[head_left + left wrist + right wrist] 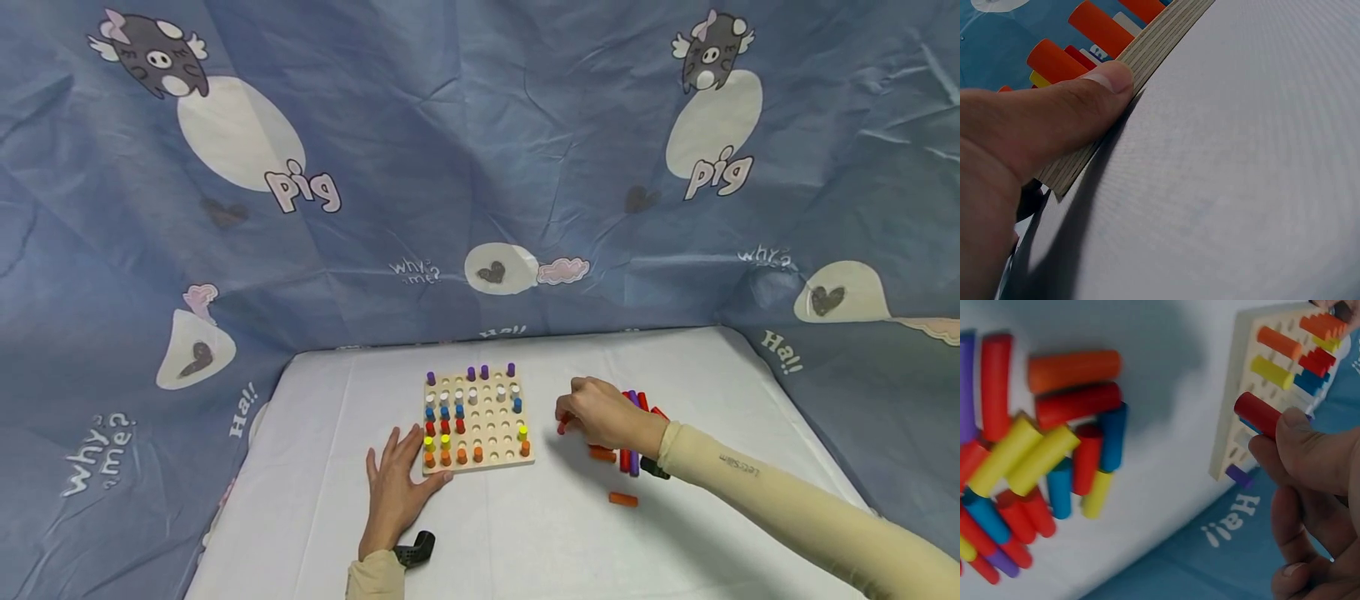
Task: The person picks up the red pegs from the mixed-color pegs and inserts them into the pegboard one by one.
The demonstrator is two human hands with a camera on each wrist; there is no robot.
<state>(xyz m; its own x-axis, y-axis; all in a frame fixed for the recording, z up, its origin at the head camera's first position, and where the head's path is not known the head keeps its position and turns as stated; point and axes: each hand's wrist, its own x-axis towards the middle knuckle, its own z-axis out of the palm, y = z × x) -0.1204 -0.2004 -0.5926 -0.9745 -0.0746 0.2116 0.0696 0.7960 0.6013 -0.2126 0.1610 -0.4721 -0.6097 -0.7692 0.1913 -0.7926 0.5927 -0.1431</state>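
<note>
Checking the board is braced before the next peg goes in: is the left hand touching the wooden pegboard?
Touching. The left wrist view shows the left hand's thumb pressed flat against the layered edge of the square wooden pegboard.

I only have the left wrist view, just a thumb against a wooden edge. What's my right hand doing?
Observer: The right hand pinches a red peg in its fingertips, beside the pegboard.
Operator: Is the board full?
Observer: No. Pegs fill mostly its left columns and far edge; many middle holes are bare.
Operator: Where are the spare pegs?
Observer: A loose pile of red, yellow, blue, orange and purple pegs lies on the white table, under and behind the right hand.
Operator: And my left hand overall?
Observer: The left hand lies flat at the board's near left corner.
</note>
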